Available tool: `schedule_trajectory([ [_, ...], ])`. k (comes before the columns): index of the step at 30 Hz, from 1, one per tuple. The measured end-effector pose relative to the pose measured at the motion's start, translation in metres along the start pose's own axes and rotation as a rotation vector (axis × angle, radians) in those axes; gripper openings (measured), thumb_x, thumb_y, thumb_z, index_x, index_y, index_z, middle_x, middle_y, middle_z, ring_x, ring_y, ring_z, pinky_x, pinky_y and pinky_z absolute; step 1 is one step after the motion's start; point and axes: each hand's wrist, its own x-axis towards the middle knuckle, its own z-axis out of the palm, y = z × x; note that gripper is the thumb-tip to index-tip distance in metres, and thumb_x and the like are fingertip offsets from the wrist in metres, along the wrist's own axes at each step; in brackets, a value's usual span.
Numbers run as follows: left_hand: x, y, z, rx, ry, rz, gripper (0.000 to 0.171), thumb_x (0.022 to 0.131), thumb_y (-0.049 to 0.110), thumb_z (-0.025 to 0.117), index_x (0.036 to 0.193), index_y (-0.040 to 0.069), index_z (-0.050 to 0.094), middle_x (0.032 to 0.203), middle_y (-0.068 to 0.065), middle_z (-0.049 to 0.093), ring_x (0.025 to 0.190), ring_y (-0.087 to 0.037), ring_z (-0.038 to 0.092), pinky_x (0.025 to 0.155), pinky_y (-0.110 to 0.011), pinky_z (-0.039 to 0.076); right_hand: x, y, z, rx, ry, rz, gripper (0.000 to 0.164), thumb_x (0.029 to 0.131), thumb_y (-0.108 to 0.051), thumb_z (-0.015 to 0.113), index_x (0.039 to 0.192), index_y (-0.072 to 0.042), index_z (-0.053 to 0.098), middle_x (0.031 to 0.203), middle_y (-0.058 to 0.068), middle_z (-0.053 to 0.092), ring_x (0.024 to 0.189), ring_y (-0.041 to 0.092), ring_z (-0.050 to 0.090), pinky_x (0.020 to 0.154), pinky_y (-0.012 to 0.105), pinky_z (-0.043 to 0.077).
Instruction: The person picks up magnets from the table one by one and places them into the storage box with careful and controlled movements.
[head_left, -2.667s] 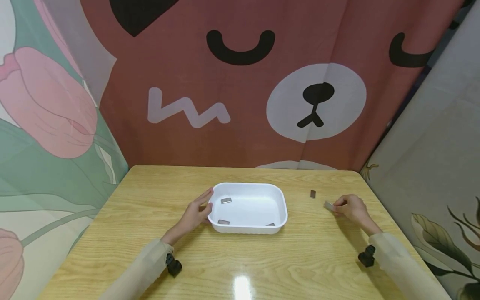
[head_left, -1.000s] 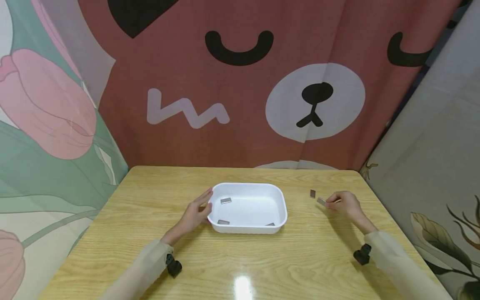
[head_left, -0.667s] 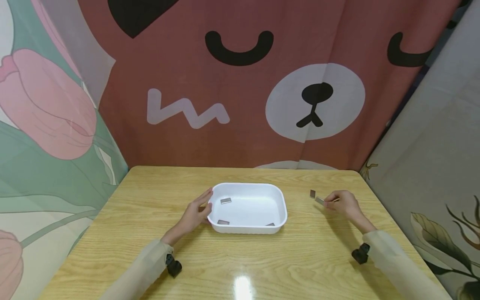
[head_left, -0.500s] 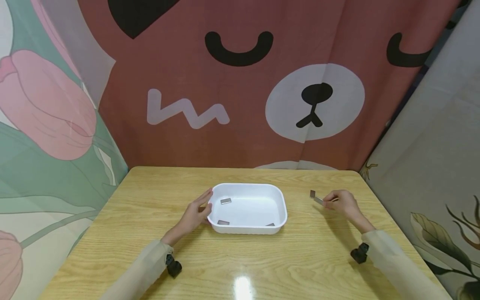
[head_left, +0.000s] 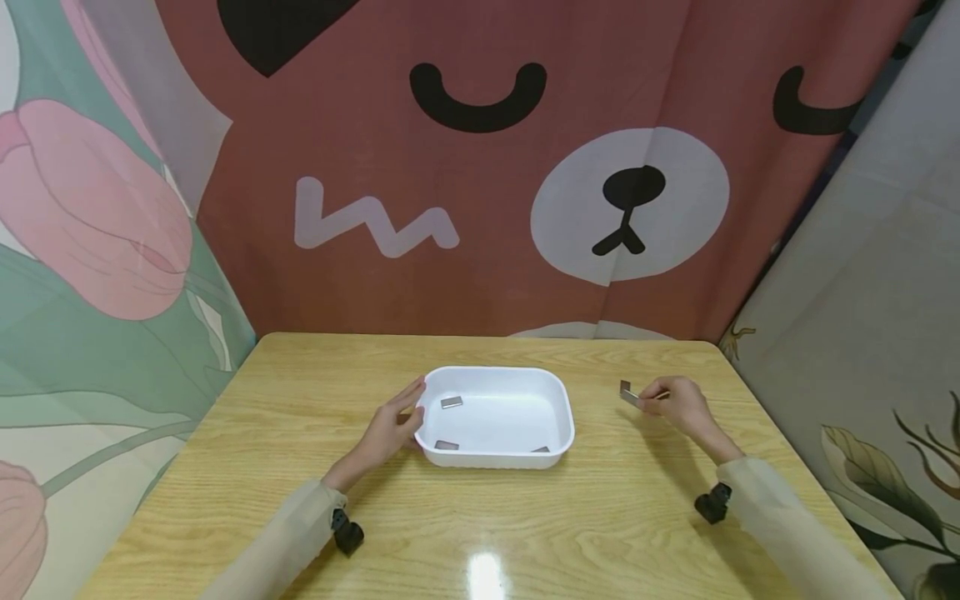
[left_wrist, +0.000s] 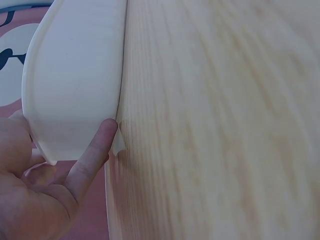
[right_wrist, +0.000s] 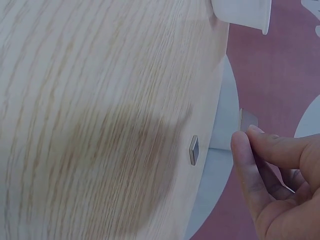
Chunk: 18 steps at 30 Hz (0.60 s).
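Note:
My left hand (head_left: pixel 392 427) holds the left end of a white plastic tray (head_left: pixel 497 459); in the left wrist view one finger (left_wrist: pixel 92 157) lies along the tray's outer wall. My right hand (head_left: pixel 681 405) pinches a small flat silver metal block (right_wrist: pixel 249 120) between thumb and fingertips, raised off the table. A second such block (right_wrist: pixel 194 150) lies on the table below it; in the head view the held one overlaps it. Inside the tray are more blocks: one at the back left (head_left: pixel 452 402), one at the front left (head_left: pixel 447 445), one partly hidden at the front right (head_left: pixel 541 450).
The wooden table (head_left: pixel 480 517) ends at a red curtain (head_left: pixel 360 283) with a bear print. Patterned cloths hang on both sides. A small black camera sits on each wrist, the left (head_left: pixel 347 532) and the right (head_left: pixel 713 503).
My right hand has moved left and slightly away from me with the held block, coming close to the block on the table. The left hand and the tray have stayed still.

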Motion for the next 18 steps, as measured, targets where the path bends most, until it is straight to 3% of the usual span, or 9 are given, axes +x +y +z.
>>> schedule_trajectory([
  [7, -0.0003, -0.0001, -0.0004, -0.022, -0.009, 0.012, 0.052, 0.102, -0.003, 0.049, 0.15, -0.007, 0.031, 0.161, -0.02, 0.018, 0.113, -0.053, 0.056, 0.064, -0.032, 0.065, 0.0007, -0.0019, 0.0019, -0.017, 0.004, 0.014, 0.007, 0.089, -0.001, 0.072, 0.091, 0.006, 0.071, 0.083, 0.013, 0.07, 0.078, 0.038, 0.068, 0.061, 0.044, 0.061],
  [15, -0.0001, 0.0011, -0.0005, 0.0, -0.003, -0.026, 0.053, 0.102, -0.002, 0.05, 0.151, -0.005, 0.03, 0.162, -0.017, 0.019, 0.117, -0.051, 0.055, 0.065, -0.032, 0.065, 0.002, -0.0035, 0.0026, -0.036, 0.013, 0.011, 0.009, 0.09, -0.005, 0.073, 0.092, 0.004, 0.072, 0.08, 0.011, 0.07, 0.076, 0.037, 0.067, 0.055, 0.031, 0.054],
  [18, -0.0002, 0.0008, -0.0004, -0.001, -0.004, -0.017, 0.053, 0.102, -0.003, 0.05, 0.151, -0.006, 0.03, 0.162, -0.02, 0.018, 0.116, -0.052, 0.055, 0.065, -0.032, 0.065, 0.0022, -0.0051, 0.002, -0.03, 0.008, 0.013, 0.01, 0.09, -0.005, 0.072, 0.092, 0.004, 0.072, 0.081, 0.011, 0.07, 0.077, 0.037, 0.067, 0.055, 0.033, 0.055],
])
